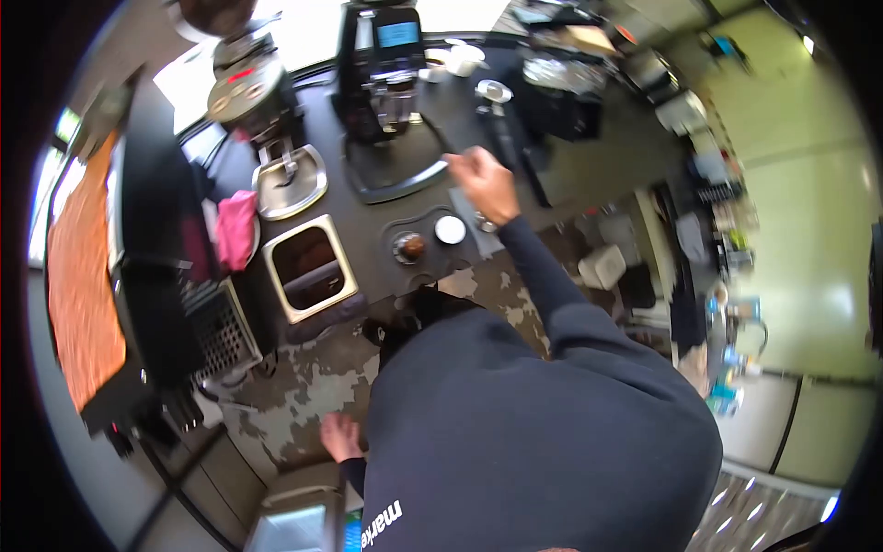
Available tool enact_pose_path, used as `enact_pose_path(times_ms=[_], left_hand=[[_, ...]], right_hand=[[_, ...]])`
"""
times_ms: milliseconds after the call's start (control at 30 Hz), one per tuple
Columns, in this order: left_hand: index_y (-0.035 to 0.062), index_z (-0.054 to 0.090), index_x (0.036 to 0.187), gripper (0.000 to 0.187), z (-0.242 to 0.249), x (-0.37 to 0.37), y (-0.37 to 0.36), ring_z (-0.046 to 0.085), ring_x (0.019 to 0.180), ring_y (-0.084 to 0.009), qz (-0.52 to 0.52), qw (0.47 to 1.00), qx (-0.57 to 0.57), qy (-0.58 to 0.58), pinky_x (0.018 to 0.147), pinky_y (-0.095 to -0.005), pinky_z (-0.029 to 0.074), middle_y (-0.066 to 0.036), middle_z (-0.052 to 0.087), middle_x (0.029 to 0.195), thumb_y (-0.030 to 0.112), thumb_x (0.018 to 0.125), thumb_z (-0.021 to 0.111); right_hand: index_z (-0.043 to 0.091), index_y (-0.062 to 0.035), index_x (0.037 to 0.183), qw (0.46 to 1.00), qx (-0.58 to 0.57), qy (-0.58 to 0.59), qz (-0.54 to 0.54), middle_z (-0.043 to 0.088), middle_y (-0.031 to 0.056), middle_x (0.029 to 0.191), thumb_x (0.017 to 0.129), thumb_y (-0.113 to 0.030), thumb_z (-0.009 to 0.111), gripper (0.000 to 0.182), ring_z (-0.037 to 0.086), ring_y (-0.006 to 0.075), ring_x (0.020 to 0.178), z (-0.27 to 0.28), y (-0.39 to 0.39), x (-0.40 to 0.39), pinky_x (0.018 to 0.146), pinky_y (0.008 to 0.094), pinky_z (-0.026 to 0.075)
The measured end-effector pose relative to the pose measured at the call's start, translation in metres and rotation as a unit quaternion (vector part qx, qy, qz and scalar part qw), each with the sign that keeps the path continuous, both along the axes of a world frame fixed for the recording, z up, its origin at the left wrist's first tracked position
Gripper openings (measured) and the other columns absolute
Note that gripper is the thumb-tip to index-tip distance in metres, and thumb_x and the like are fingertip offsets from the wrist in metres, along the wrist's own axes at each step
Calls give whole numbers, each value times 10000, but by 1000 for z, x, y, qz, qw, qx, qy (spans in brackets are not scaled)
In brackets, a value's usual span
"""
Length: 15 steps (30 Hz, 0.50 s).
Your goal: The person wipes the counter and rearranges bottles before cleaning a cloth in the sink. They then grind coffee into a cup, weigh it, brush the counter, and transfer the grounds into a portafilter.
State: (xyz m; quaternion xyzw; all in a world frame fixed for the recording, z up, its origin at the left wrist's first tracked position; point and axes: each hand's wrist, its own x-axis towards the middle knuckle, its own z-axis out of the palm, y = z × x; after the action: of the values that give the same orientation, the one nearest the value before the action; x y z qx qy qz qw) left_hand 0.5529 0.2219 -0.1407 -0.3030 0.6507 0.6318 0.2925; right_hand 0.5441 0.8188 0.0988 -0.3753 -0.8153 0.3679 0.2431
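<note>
My right hand (485,186) is held over the dark counter, right of the black grinder's round tray (395,191). Its fingers are curled together; blur hides what, if anything, they hold. Low beside my body, my left hand (341,436) hangs with its fingers loosely apart and nothing visible in them. Below my right hand, a black mat (425,228) carries a white round item (450,230) and a small holder with a brown top (410,247). A metal-topped tool with a dark handle (495,92) lies beyond the hand.
A silver grinder (253,92) stands at the back left, above a pink cloth (236,230) and a metal-rimmed bin (342,267). White cups (464,60) and a black container with crumpled wrap (566,101) are at the back. Shelves with several items line the right.
</note>
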Motion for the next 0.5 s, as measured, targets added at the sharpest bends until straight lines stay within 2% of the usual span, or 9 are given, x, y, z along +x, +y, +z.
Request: enact_pose_path(times_ms=[33,100,133,200,233,267,333,400,500], left_hand=[[56,566,1290,401,0,6,18,650,1036,-223,-92,995,-20,18,865,-355,533,-94,644,1199,362,1032,606],[61,553,1338,471,44,-18,66,626,1157,-242,-283,958,-7,-40,932,-406,505,-95,634,1287,409,1026,615],[61,553,1338,471,50,-25,75,626,1157,-242,-298,954,-6,-35,932,-406,505,-95,634,1287,409,1026,615],[87,574,1370,532,60,-42,94,643,1148,-239,-328,943,-37,34,919,-418,511,-66,656,1301,496,1031,578],[69,543,1382,527,73,-50,104,602,1215,-232,-339,939,-49,41,953,-408,484,-78,624,1330,465,1035,579],[69,543,1382,527,80,-54,111,602,1215,-232,-349,935,-49,48,953,-408,484,-78,624,1330,465,1035,579],[77,548,1382,522,89,-57,121,606,1208,-221,-335,938,-56,77,934,-391,479,-69,631,1315,468,1036,573],[86,545,1394,524,96,-55,129,607,1200,-206,-342,934,-59,85,912,-374,474,-57,639,1302,465,1034,579],[78,550,1391,521,108,-43,151,605,1192,-184,-344,932,-66,97,880,-327,467,-48,644,1292,456,1035,584]], right_hand=[[645,26,1150,999,35,-19,-28,731,174,1007,863,-563,738,662,722,285,904,0,0,-21,801,387,553],[480,59,1371,997,65,30,-11,614,253,1245,769,-672,774,992,635,349,1159,-14,17,-63,991,438,505],[395,57,1451,993,111,30,-20,557,286,1326,726,-712,782,1126,574,411,1235,-22,29,-86,1053,470,473],[294,51,1519,992,97,-8,-78,522,282,1381,656,-730,817,1276,533,443,1276,-27,37,-129,1066,499,460],[296,22,1507,993,84,-3,-79,540,263,1377,644,-704,837,1251,536,425,1280,-29,41,-145,1049,515,465],[317,-15,1472,995,57,-10,-79,588,238,1331,653,-607,875,1154,542,412,1275,-18,36,-153,1039,523,457],[328,-39,1443,994,-13,21,-105,630,220,1271,666,-501,896,1067,555,409,1254,-22,34,-167,1044,526,434],[317,-39,1457,993,10,36,-109,645,220,1248,686,-438,891,1041,569,413,1232,-24,33,-168,1071,522,406],[329,-45,1447,996,-2,39,-75,649,228,1236,692,-476,881,1031,574,420,1227,-23,38,-158,1076,524,394]])
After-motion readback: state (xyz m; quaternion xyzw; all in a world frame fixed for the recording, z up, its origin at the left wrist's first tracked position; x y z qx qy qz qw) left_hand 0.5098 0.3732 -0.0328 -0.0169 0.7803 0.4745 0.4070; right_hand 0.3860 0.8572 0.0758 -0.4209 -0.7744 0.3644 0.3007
